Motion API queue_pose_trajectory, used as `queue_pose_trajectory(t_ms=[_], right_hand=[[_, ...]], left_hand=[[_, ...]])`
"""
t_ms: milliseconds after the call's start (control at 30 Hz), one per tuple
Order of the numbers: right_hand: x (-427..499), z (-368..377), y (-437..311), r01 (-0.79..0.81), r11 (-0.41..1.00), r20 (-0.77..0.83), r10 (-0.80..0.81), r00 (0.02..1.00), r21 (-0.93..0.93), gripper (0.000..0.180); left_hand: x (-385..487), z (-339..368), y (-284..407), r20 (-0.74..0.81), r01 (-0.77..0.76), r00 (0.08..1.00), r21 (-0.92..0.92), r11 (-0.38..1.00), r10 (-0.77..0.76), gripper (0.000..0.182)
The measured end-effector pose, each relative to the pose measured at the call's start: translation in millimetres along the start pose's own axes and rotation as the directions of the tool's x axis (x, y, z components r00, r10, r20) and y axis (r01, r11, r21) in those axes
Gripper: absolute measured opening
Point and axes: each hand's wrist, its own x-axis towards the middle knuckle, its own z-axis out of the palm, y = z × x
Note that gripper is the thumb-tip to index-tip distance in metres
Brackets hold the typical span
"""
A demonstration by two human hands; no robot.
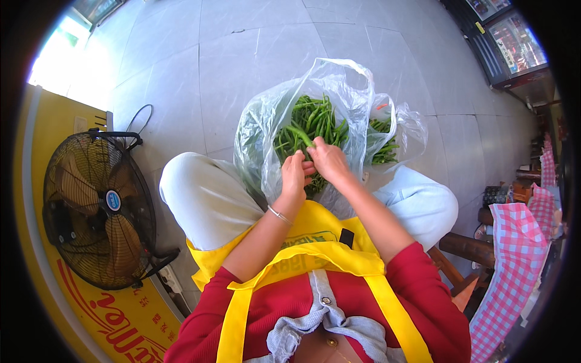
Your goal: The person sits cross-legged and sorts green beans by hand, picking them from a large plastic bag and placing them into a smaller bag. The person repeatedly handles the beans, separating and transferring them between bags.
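Observation:
Between my knees on the floor stands an open clear plastic bag (258, 120), filled with long green chili peppers (313, 113). One larger, lighter green pepper (297, 132) is pinched in my right hand (329, 159), its length pointing up and left over the pile. Just left of it, my left hand (296, 174) is over the bag opening with its fingers curled; whether they grip something is hidden. A second clear bag (411, 125) sits against the first on the right, with more green chili peppers (383, 152) showing inside.
A black floor fan (100, 208) stands on the left by a yellow panel (104, 313). Grey tiles (254, 50) cover the floor. On the right are a pink checked cloth (508, 254), wooden furniture (467, 249) and, farther back, a glass-fronted cabinet (513, 45).

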Motion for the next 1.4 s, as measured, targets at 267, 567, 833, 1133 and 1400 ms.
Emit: queue_pose_trajectory(t_ms=[267, 567, 833, 1133, 1400], right_hand=[[-84.9, -57.7, -33.8, 0.371, 0.921, -0.126, -0.356, 0.926, 0.122, 0.021], [-112.9, -43.4, -26.3, 0.167, 0.854, -0.271, -0.032, 0.962, 0.493, 0.020], [-115.5, -38.3, -11.4, -0.159, 0.760, 0.067, 0.151, 0.986, 0.630, 0.030], [-111.5, -42.6, -9.6, 0.126, 0.734, 0.023, -0.189, 0.982, 0.667, 0.026], [-114.7, -39.8, -16.6, -0.077, 0.784, 0.121, 0.003, 0.993, 0.616, 0.028]], left_hand=[[-26.3, 19.2, 21.4, 0.430, 0.292, 0.899, -0.441, 0.849, -0.086, 0.039], [-31.0, 10.5, 20.5, 0.414, 0.141, 0.908, -0.447, 0.883, 0.064, 0.017], [-26.3, 9.3, 12.0, 0.421, 0.127, 0.905, -0.413, 0.902, 0.065, 0.019], [-20.1, 8.6, 0.4, 0.614, 0.426, 0.776, -0.342, 0.838, -0.145, 0.023], [-25.4, 14.1, 5.8, 0.432, 0.189, 0.901, -0.321, 0.928, -0.035, 0.021]])
